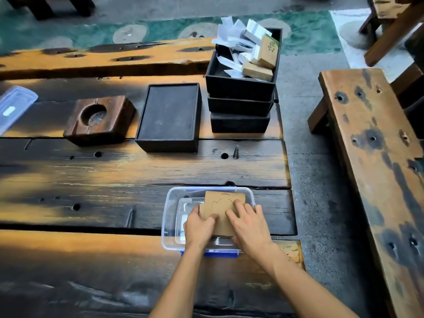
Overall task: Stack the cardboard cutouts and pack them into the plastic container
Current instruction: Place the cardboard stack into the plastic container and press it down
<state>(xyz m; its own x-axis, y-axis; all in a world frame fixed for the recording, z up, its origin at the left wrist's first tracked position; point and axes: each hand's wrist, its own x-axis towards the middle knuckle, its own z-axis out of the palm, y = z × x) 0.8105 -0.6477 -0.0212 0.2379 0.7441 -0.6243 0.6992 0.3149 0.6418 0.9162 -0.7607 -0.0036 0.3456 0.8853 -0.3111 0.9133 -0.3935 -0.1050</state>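
Note:
A clear plastic container (171, 204) with blue clips stands on the wooden table near its front right. A stack of brown cardboard cutouts (223, 203) with cut lines on its top sheet lies tilted inside it, over the right half. My left hand (199, 226) grips the stack's near left edge, thumb on top. Flat on the stack's near right side rests my right hand (249, 222), its fingers spread over the top sheet. The lower sheets are hidden under the top one.
The container's clear lid (13, 106) lies at the far left edge. A brown wooden block with a round hollow (98, 119), a black tray (168, 117) and stacked black trays holding papers and small boxes (242, 88) stand behind. A wooden bench (376, 157) is at right.

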